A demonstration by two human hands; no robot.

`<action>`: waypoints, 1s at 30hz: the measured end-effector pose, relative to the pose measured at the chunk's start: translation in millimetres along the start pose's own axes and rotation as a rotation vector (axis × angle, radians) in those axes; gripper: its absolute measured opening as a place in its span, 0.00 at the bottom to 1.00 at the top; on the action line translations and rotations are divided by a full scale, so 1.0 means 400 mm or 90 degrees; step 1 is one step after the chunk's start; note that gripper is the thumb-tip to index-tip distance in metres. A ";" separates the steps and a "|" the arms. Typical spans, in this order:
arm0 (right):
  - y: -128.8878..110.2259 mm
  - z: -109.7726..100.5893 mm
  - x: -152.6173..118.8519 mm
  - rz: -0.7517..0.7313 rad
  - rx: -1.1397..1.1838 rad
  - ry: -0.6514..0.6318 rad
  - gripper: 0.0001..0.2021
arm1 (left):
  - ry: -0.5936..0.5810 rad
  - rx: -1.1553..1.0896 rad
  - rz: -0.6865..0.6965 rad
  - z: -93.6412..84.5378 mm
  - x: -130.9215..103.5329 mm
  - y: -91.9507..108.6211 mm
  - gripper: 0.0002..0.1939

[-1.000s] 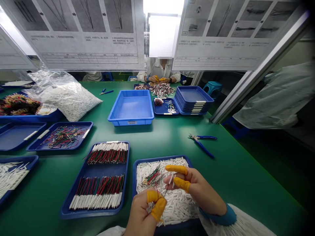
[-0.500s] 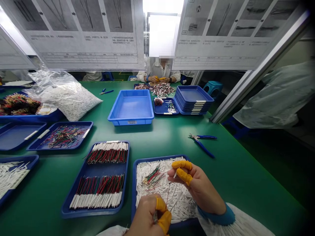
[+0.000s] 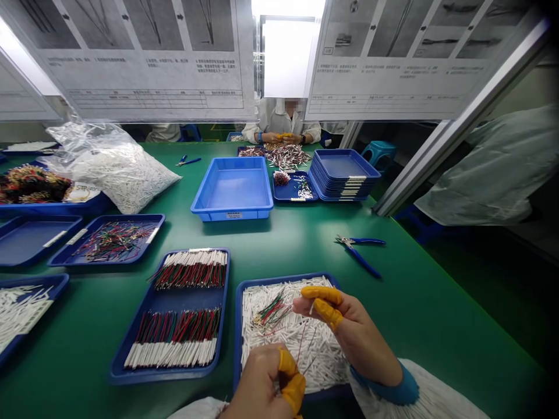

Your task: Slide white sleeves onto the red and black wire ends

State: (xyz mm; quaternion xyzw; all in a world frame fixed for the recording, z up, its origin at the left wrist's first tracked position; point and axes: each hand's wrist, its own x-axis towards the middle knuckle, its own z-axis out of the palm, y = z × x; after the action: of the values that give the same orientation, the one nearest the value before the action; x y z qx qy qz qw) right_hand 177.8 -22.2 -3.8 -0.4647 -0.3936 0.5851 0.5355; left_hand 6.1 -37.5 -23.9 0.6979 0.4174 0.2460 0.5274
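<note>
My left hand (image 3: 267, 378), with yellow finger cots, pinches thin wires (image 3: 301, 342) that stick up from its fingertips, one of them reddish. Just above and to the right, my right hand (image 3: 353, 331) holds a small white tube (image 3: 311, 309) between yellow-covered fingers. The wire ends stand below the tube, apart from it as far as I can see. Both hands are over a blue tray (image 3: 239, 326) full of white tubes (image 3: 323, 364). A small bunch of red, green and black wires (image 3: 271, 309) lies on those tubes.
Left of my hands, a tray (image 3: 183, 299) holds two rows of white-sleeved wires. Blue-handled cutters (image 3: 360, 253) lie to the right. Further back are a light-blue bin (image 3: 236, 189), stacked trays (image 3: 343, 174) and a plastic bag (image 3: 122, 174). A co-worker (image 3: 286, 125) sits opposite.
My right hand has shifted slightly left with the white tube. The wires in my left hand have tilted a little to the right.
</note>
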 end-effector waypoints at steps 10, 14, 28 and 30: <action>-0.002 0.013 -0.005 -0.029 0.017 -0.047 0.07 | -0.011 0.033 0.025 0.002 0.002 -0.008 0.11; -0.008 0.014 -0.007 -0.029 -0.002 -0.058 0.07 | -0.001 0.029 0.033 0.002 0.001 -0.002 0.11; -0.002 0.000 -0.002 0.031 -0.045 -0.104 0.14 | 0.079 -0.016 0.075 -0.006 0.010 0.008 0.13; -0.003 0.003 0.000 0.046 -0.063 -0.105 0.09 | 0.101 -0.028 0.083 -0.008 0.010 0.011 0.14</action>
State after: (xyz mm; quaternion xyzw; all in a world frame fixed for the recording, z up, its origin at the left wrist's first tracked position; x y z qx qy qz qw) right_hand 177.0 -21.9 -2.5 -0.4550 -0.4477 0.6200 0.4562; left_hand 7.4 -32.9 -19.0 0.6902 0.4058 0.3433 0.4910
